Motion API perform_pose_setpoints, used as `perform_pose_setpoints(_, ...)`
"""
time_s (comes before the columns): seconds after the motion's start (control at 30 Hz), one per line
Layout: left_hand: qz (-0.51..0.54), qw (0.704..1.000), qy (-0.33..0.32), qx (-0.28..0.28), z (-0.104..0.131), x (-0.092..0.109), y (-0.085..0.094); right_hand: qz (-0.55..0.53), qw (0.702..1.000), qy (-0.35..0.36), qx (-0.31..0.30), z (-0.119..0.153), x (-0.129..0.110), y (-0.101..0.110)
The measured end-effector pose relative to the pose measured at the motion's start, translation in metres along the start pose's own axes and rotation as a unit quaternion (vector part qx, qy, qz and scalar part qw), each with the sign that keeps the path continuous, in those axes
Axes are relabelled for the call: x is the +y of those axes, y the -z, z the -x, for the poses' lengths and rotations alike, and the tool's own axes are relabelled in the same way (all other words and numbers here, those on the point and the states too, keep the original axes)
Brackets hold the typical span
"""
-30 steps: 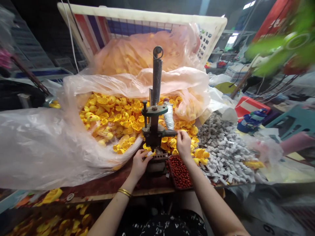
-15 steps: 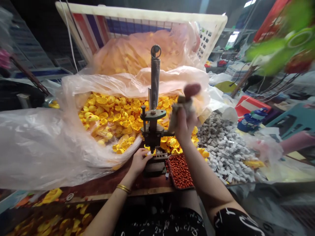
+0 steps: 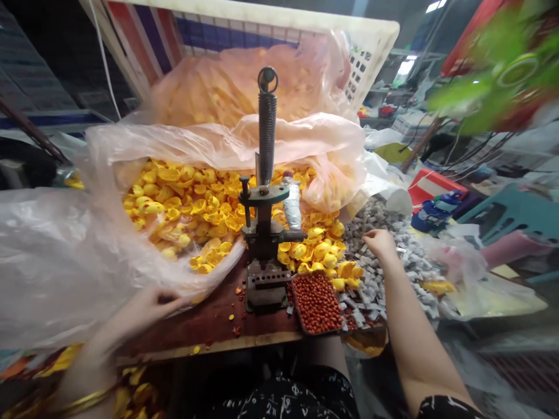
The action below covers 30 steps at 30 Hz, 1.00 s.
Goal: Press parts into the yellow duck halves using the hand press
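The left hand [image 3: 159, 305] is blurred beside the translucent plastic bag [image 3: 43, 250]; I cannot tell its grip. On the reddish-brown counter [image 3: 209, 333], a shallow tray [image 3: 322, 333] of glossy red beads [image 3: 318, 302] sits just right of the dark, worn metal press [image 3: 264, 233]. Farther right, the right hand [image 3: 382, 244] bunches its fingertips over heaped, pale-grey rectangular blocks [image 3: 410, 262], any hold unclear. Behind, shiny hollow yellow shells [image 3: 187, 206] fill the bag's mouth.
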<state>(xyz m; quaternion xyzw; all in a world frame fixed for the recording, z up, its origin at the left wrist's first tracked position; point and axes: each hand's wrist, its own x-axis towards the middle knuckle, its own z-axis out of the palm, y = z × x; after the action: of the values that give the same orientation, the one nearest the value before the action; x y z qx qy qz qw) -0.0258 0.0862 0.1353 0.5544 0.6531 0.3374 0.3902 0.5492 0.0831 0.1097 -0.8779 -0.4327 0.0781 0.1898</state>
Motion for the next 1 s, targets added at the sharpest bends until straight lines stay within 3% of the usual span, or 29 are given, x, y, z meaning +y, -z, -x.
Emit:
perform_pose_setpoints(0.07, -0.089, 0.989, -0.099, -0.062, -0.023, 0.014, -0.030, 0.058, 0.998, -0.012, -0.024, -0.005, 0.001, -0.014)
perform_pose_setpoints(0.13, -0.164, 0.972, -0.169, -0.026, -0.045, 0.024, -0.066, 0.105, 0.994, -0.016, -0.036, -0.007, -0.008, -0.031)
perform_pose_setpoints(0.23, -0.254, 0.949, -0.184, 0.043, -0.065, 0.021, -0.101, 0.155, 0.987, -0.008, -0.041, -0.006, -0.018, -0.048)
perform_pose_setpoints(0.3, -0.282, 0.941, -0.179, 0.062, -0.067, 0.011, -0.104, 0.178, 0.983, 0.006, -0.042, -0.005, -0.017, -0.052)
perform_pose_setpoints(0.4, -0.262, 0.939, -0.189, 0.122, -0.059, -0.003, -0.091, 0.196, 0.979, 0.048, -0.039, -0.003, -0.005, -0.048)
perform_pose_setpoints(0.53, -0.110, 0.957, -0.133, 0.232, -0.035, -0.008, -0.078, 0.179, 0.973, 0.131, -0.062, -0.007, 0.011, -0.038)
perform_pose_setpoints(0.63, 0.110, 0.976, -0.044, 0.183, -0.010, -0.007, -0.081, 0.140, 0.972, 0.175, -0.071, -0.011, 0.018, -0.031)
perform_pose_setpoints(0.73, 0.243, 0.965, -0.001, 0.103, 0.017, -0.007, -0.090, 0.091, 0.975, 0.197, -0.048, -0.011, 0.020, -0.025)
perform_pose_setpoints(0.8, 0.267, 0.962, 0.007, 0.063, 0.032, -0.006, -0.096, 0.032, 0.978, 0.206, -0.031, -0.004, 0.017, -0.022)
perform_pose_setpoints(0.87, 0.273, 0.962, 0.006, 0.009, 0.045, -0.003, -0.104, -0.092, 0.971, 0.221, -0.025, 0.009, 0.008, -0.018)
perform_pose_setpoints(1.0, 0.221, 0.970, -0.079, -0.061, 0.062, 0.003, -0.127, -0.310, 0.907, 0.276, -0.067, 0.061, -0.033, -0.016)
